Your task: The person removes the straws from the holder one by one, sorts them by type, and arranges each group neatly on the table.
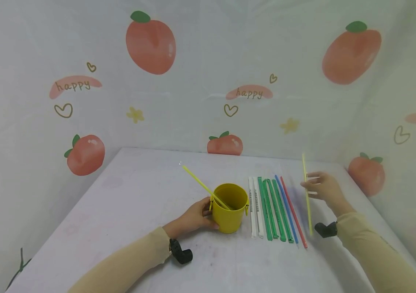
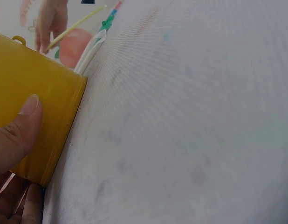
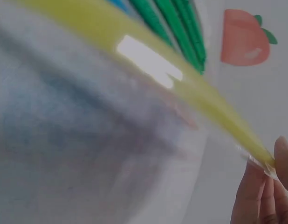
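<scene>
A small yellow bucket with side handles stands upright on the table, and my left hand grips its left side. In the left wrist view the thumb lies along the bucket wall. One yellow straw leans in the bucket, its upper end pointing up and left. My right hand pinches a second yellow straw between thumb and fingers, lifted above the table at the right. Clear wrapping shows around this straw in the right wrist view, near the fingertips.
To the bucket's right lies a row of straws: white wrapped straws, several green wrapped straws, a blue straw and a red straw. A fruit-printed cloth hangs behind the white table.
</scene>
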Demonstrator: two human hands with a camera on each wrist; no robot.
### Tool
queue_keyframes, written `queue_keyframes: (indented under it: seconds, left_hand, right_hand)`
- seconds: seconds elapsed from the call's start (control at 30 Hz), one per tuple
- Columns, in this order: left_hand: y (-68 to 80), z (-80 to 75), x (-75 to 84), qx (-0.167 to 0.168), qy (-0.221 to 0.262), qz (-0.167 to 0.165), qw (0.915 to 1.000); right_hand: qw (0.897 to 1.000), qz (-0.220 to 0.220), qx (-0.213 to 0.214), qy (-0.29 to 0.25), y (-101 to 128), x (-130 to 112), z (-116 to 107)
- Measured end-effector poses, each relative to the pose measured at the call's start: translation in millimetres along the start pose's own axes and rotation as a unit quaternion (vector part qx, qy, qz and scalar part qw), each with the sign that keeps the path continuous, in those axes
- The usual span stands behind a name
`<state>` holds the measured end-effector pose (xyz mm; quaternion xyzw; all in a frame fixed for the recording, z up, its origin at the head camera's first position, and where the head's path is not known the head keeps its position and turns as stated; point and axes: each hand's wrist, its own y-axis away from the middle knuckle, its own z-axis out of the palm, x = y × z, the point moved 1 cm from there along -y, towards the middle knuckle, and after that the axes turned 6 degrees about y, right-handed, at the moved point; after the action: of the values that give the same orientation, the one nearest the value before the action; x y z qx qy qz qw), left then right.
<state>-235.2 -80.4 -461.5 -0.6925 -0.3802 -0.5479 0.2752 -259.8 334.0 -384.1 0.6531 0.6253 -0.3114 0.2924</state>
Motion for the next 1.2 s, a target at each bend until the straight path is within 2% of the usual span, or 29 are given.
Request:
queue_keyframes:
  seconds: [0.33,0.87,1.07,1.2]
  left_hand:
    - [0.6,0.0,-1.2,0.001,0.005,-0.002,1.0000]
    - [2.0,0.1,1.8,0.000,0.004,-0.003,1.0000]
    - [1.9,0.1,0.8,-0.004,0.011,0.005,0.9999]
    - [1.7,-0.2,0.9,-0.007,0.013,0.008,0.9999]
  right_hand:
    - [0.997,0.046,-0.062,0.000,-4,19,11]
    - [0.987,0.103,-0.095,0.084,-9,27,22]
    - [0.982,0.121,-0.111,0.098,-12,29,26]
    - [0.981,0.124,-0.116,0.090,-12,30,29]
